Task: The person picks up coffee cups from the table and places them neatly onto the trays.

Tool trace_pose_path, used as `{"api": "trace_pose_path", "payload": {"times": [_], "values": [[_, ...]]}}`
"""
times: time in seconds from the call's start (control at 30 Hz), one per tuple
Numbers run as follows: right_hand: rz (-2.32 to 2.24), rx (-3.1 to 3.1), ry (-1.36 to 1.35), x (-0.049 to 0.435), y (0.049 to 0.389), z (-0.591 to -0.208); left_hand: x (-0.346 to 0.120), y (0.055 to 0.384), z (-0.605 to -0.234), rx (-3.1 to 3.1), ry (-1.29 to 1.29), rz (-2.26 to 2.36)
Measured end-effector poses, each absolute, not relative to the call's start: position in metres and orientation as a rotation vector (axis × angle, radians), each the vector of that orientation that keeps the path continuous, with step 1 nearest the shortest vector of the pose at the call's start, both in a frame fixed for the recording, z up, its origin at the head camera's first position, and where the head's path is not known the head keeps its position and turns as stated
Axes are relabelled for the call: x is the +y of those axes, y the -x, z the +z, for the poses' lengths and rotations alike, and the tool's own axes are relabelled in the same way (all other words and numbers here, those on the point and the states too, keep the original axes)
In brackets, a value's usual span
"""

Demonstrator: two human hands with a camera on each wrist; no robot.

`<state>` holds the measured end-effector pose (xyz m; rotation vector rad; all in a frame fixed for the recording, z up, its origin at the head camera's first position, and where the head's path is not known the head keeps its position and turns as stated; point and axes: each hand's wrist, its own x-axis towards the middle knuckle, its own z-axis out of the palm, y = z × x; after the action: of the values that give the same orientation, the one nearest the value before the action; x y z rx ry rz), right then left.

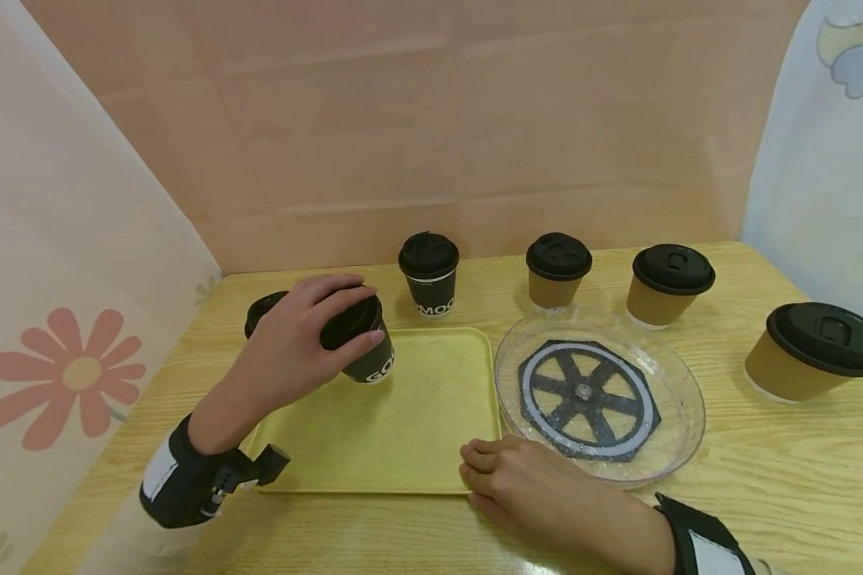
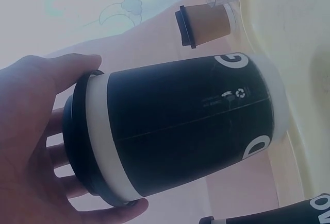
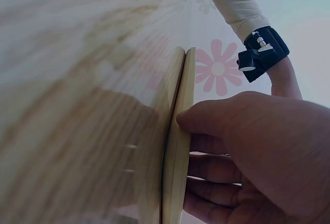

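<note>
A black paper cup with white lettering and a black plastic lid (image 1: 375, 359) is sitting at 11 o'clock on or just above a yellow rectangular tray (image 1: 403, 447); contact with the tray's surface is not clear. The person's left hand (image 1: 305, 343) is holding this cup from above, thumb and fingers curving round the lid's rim. At 4 o'clock, the right hand (image 1: 521, 483) is gripping the tray's near corner, its thumb pressing the edge.

Partly hidden behind the left hand, a second black-lidded cup (image 1: 260, 310) is showing at the tray's 10 o'clock. A black lettered paper cup (image 1: 431, 279) is standing beyond the tray at 1 o'clock. A clear round plastic dish (image 1: 690, 423) with a dark six-spoked shape is lying at 3 o'clock, just beside the tray. Farther out, two brown paper cups with black lids (image 1: 557, 287) are standing at 2 o'clock and a larger-looking brown lidded cup (image 1: 784, 371) at 3 o'clock, all resting on the pale wood-grain table (image 1: 388, 535).
</note>
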<state>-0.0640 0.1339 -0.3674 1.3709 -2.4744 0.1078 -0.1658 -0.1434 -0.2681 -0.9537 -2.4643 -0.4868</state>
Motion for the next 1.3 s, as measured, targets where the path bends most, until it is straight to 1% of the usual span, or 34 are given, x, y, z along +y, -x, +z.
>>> {"api": "trace_pose_path", "payload": {"times": [0.67, 1.3], "values": [[0.081, -2.522, -1.377, 0.134, 0.064, -0.367, -0.146, 0.151, -0.270, -2.605, 0.965, -0.424], [0.066, -2.516, -1.397, 0.134, 0.064, -0.364, -0.150, 0.144, -0.271, -2.609, 1.113, -0.356]]}}
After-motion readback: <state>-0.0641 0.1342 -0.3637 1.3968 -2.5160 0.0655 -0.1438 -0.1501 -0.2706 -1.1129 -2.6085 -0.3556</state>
